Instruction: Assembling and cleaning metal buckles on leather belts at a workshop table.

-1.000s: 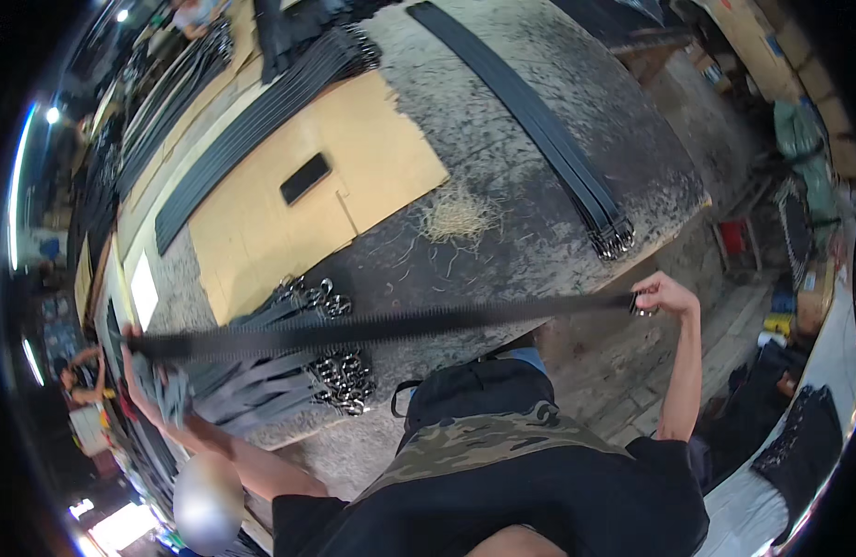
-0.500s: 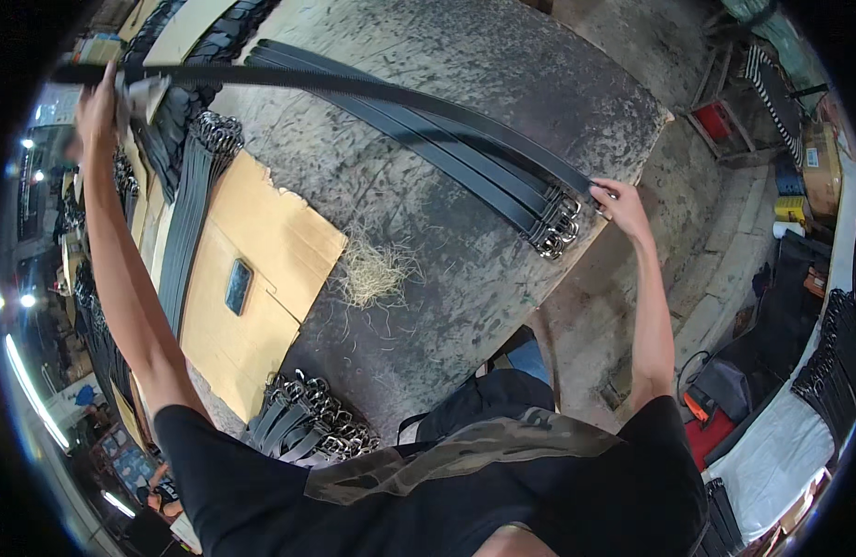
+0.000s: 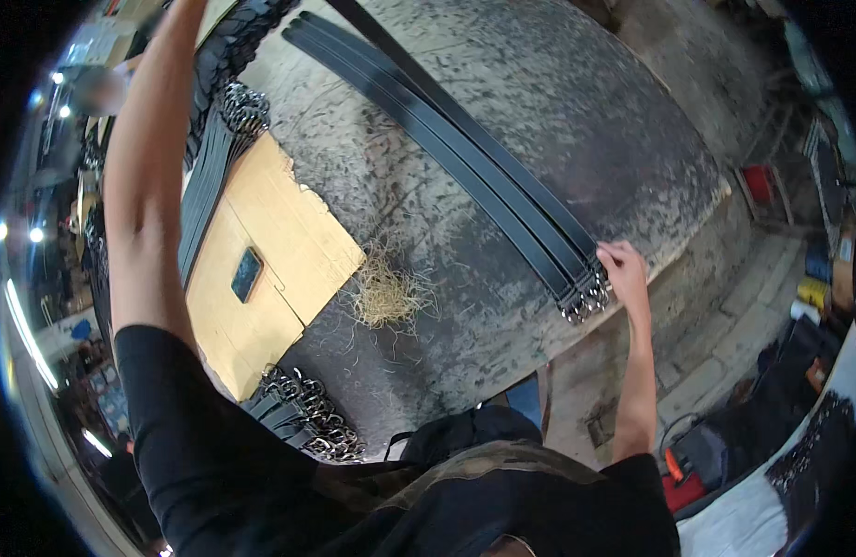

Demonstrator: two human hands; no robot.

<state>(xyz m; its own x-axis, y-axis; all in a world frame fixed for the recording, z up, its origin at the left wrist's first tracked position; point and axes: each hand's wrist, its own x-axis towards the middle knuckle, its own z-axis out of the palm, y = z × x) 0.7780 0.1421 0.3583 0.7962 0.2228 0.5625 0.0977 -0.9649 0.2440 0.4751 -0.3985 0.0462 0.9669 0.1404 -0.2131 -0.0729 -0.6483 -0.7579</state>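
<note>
the right hand [image 3: 625, 265] pinches the buckle end of a black belt [image 3: 437, 93] between thumb and fingers, near the edge of the worktable [image 3: 632, 148], and the belt runs along the right side of a row of belts [image 3: 465, 176] before angling off past the top edge. the left forearm [image 3: 149, 158] reaches up beyond the view, so i cannot tell how the left hand's fingers stand. a phone [image 3: 246, 276] lies on a cardboard sheet [image 3: 270, 204], near a heap of pale thread scraps [image 3: 388, 295].

The scuffed, grey-black desk [image 3: 632, 139] carries a row of dark belts [image 3: 530, 223], a pale tangle of threads [image 3: 387, 295], a torn cardboard sheet [image 3: 307, 232] and a half-hidden buckled pile [image 3: 312, 413], apparently belts too.
</note>
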